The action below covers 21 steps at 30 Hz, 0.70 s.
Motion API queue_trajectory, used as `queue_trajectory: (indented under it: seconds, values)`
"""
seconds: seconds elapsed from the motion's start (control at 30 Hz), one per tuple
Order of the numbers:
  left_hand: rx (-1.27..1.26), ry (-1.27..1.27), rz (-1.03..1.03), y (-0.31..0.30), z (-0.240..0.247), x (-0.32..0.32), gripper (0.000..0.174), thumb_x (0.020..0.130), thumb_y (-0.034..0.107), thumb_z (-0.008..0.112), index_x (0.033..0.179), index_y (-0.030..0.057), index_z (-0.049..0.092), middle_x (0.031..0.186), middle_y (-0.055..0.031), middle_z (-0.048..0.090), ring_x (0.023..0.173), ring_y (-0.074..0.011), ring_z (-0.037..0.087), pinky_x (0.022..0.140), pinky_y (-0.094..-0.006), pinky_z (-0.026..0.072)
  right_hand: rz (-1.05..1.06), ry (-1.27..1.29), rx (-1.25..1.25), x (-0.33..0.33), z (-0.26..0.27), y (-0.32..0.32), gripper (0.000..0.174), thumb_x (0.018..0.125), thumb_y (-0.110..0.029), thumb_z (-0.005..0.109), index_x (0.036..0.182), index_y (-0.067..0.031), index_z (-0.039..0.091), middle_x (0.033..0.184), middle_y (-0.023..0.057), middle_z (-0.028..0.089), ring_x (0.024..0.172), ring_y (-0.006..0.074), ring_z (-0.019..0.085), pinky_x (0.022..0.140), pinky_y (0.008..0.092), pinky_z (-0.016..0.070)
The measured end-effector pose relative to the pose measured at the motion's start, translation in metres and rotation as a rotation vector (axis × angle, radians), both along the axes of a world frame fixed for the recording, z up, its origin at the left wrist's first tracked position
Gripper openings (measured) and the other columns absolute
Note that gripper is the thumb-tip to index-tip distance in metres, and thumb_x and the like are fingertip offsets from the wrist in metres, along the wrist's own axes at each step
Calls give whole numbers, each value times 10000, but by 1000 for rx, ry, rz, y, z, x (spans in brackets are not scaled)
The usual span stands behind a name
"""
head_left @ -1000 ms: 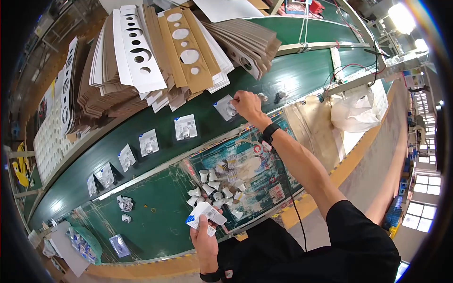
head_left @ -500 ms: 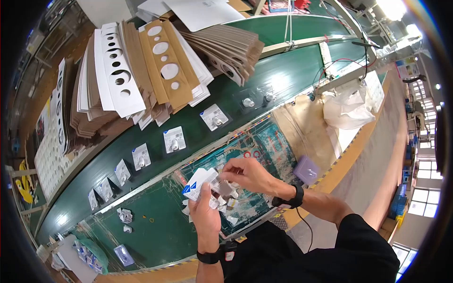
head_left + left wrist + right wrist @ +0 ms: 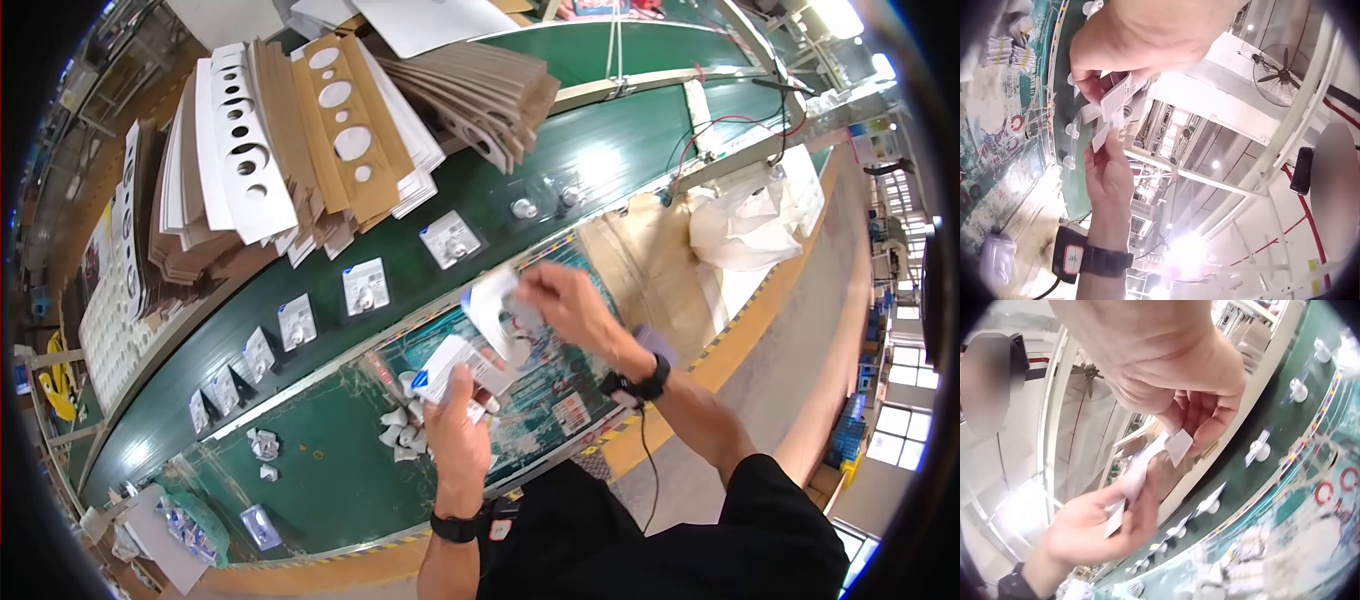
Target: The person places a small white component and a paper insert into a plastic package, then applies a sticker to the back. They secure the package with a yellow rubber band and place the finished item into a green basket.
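Note:
Low over the bench, my left hand (image 3: pixel 460 445) grips a small stack of white printed cards (image 3: pixel 452 368) with blue corners. My right hand (image 3: pixel 578 308) pinches a single white card (image 3: pixel 488 303), blurred and bent, just up and right of that stack. In the right wrist view the pinched card (image 3: pixel 1179 447) shows between thumb and fingers. Below the left hand lie several white bulb-like pieces (image 3: pixel 400 437), partly hidden. On the green belt, clear plastic blisters hold similar pieces, most with a card over them. One blister piece (image 3: pixel 523 208) shows no card.
Stacks of brown and white punched cardboard (image 3: pixel 330 140) stand behind the belt (image 3: pixel 400 240). A white plastic bag (image 3: pixel 745 230) lies at the right. On the bench's left are crumpled scraps (image 3: pixel 264 445), a purple-tinted clear case (image 3: pixel 261 527) and a green bag of packs (image 3: pixel 195 530).
My right hand came back from a card on the belt to the stack in the left hand, then moved up and right with one card. The left hand keeps its stack.

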<state>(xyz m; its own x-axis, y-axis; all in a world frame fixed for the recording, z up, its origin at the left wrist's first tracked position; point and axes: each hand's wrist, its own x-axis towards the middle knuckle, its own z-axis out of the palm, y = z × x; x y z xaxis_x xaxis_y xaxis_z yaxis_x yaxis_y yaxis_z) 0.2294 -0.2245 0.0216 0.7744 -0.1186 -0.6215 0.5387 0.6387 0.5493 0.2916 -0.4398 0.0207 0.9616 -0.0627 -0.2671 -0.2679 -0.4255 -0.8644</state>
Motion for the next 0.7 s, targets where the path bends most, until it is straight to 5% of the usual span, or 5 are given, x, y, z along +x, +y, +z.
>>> queue_trajectory:
  seconds: [0.1,0.27,0.3,0.4,0.7]
  values:
    - [78,-14,-18,6,3,-6,337,1028,180,630,1323,24,582,1174,-161,706,1051,-280,695,941,-422,542,-197,-86,-254,58,-51,-62,316,927,-283,738,874,29,737,674,116,672,612,135,602,580,334,485]
    - [134,34,48,24,-5,-26,373,1035,145,604,1358,-31,542,1190,-171,693,1038,-284,708,911,-427,572,-206,44,-399,130,-106,-108,361,833,-371,802,848,-12,774,730,143,724,634,273,687,615,399,518]
    - [142,59,52,28,-8,-30,376,1034,143,606,1361,-29,540,1191,-164,691,1045,-284,706,913,-431,574,-202,124,-460,138,-110,-109,320,813,-366,818,889,-56,793,791,153,744,738,338,718,686,434,542]
    - [173,93,87,38,-22,-44,395,1024,163,633,1372,4,535,1195,-194,682,1068,-314,691,920,-447,561,-245,97,-575,149,-123,-101,293,808,-350,821,901,-73,790,831,159,748,821,351,728,748,441,552]
    - [142,131,157,40,-24,-47,390,1019,121,631,1376,0,531,1213,-155,672,1101,-295,683,953,-474,570,-89,-57,-810,147,-129,-94,159,825,-230,760,884,-81,759,855,168,739,838,393,707,739,479,543]
